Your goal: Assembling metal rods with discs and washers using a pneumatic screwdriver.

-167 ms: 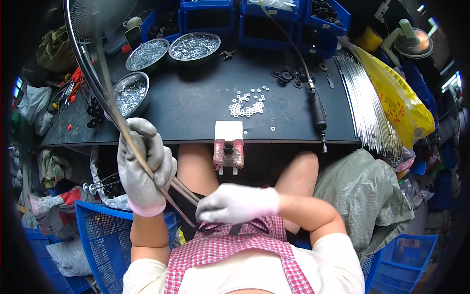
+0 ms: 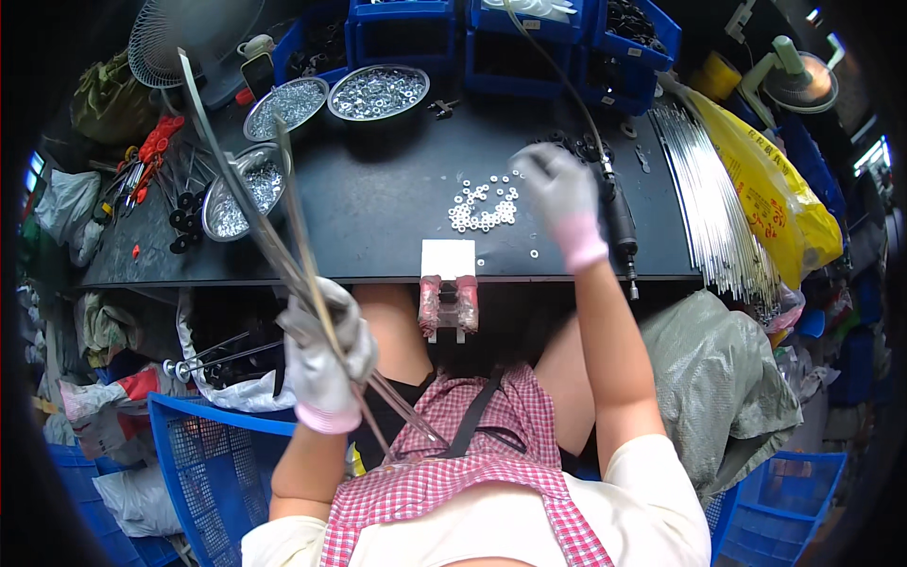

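Left grip: my gloved left hand (image 2: pixel 331 345) is closed around several long metal rods (image 2: pixel 269 238), fingers wrapped over them.
Rods: slanting through my fist; upper ends spread out above the table's left side, lower ends down at my lap by the checked apron (image 2: pixel 463 406).
Right grip: my gloved right hand (image 2: pixel 557 184) is over the table, fingers bent, its outline blurred. Cannot tell how far the fingertips are apart, or if they pinch anything.
White washers (image 2: pixel 484 214): loose cluster just left of my right hand; a few lie apart, nearer the table edge.
Black round parts (image 2: pixel 586 149): just beyond the right hand, partly hidden by it.
Power driver (image 2: pixel 619 227): black, hose-fed, right of my right wrist, tip toward the edge.
Fixture (image 2: pixel 448 256): white plate at the table's front edge, pink-wrapped posts below.
Table, left: three metal bowls (image 2: pixel 378 119) of small shiny hardware.
Table, right: a fan of thin silvery rods (image 2: pixel 709 208) beside a yellow bag (image 2: pixel 765 180).
Far edge: blue bins (image 2: pixel 402 11), stacked.
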A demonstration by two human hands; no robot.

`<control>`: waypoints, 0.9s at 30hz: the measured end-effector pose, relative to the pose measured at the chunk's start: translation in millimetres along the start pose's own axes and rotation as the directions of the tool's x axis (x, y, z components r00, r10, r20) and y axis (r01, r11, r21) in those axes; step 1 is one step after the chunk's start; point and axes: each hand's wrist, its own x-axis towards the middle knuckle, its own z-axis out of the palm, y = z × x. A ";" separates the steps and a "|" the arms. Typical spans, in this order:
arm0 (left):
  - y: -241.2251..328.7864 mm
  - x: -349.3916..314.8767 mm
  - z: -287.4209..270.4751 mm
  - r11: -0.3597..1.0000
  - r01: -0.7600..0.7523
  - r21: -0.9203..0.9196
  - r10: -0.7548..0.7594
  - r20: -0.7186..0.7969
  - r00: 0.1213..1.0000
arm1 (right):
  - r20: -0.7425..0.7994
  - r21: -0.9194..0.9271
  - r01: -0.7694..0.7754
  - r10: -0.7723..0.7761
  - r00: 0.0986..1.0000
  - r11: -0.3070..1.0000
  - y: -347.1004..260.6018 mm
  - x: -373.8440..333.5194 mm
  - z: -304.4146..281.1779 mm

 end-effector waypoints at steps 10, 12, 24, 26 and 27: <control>-43.3 -21.1 0.0 0.919 0.378 0.113 -0.394 0.265 0.880 | -0.044 0.489 -0.254 0.314 0.948 0.835 63.0 52.4 -6.3; -45.1 -20.0 0.0 0.917 0.389 0.093 -0.400 0.244 0.884 | 0.160 0.879 -0.226 0.187 0.969 0.420 1.8 38.2 -14.9; -47.4 -20.7 10.5 0.893 0.437 0.103 -0.445 0.343 0.827 | 0.011 0.747 0.146 -0.231 0.973 0.648 -76.7 -5.4 -52.8; -47.5 -22.1 9.9 0.896 0.432 0.103 -0.439 0.349 0.828 | -0.049 0.572 0.303 -0.337 0.940 0.762 -75.9 -3.5 -54.5; -47.5 -23.7 9.4 0.906 0.410 0.104 -0.420 0.337 0.843 | -0.083 0.360 0.447 -0.449 0.890 0.819 -76.1 -2.5 -56.7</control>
